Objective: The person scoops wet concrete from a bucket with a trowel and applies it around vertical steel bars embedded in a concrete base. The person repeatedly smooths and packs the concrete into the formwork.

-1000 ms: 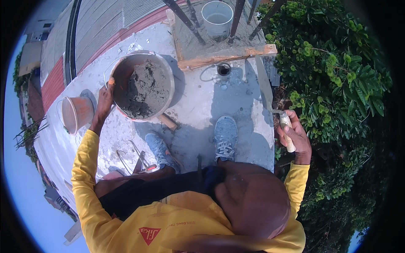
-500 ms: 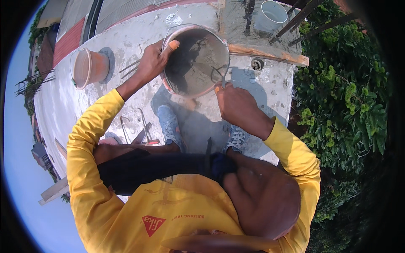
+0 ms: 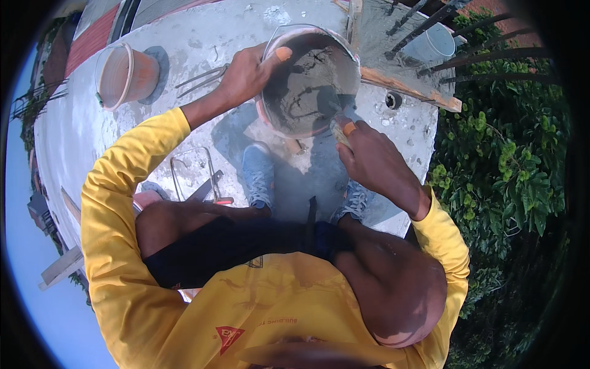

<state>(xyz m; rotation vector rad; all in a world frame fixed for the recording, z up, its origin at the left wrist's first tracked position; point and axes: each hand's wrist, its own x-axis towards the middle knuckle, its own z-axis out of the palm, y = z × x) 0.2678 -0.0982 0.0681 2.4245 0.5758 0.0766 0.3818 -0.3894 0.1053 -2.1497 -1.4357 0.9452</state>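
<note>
A round pan (image 3: 270, 114) with wet grey mortar (image 3: 304, 92) inside is tilted up in front of me. My left hand (image 3: 249, 74) grips its left rim, thumb over the edge. My right hand (image 3: 372, 163) is shut on a trowel (image 3: 337, 120) whose blade dips into the mortar at the pan's lower right side. Both arms wear yellow sleeves. My grey shoes (image 3: 258, 175) stand on the concrete slab (image 3: 184, 37) below the pan.
An orange bucket (image 3: 123, 74) stands at the upper left on the slab. Bent steel wire pieces (image 3: 193, 175) lie near my feet. A wooden form board (image 3: 405, 86) with upright steel bars and a white bucket (image 3: 433, 43) is at the upper right. Green bushes (image 3: 504, 160) border the right.
The pan has been lifted and tilted toward me. My right hand came in from the right and put the trowel into the mortar.
</note>
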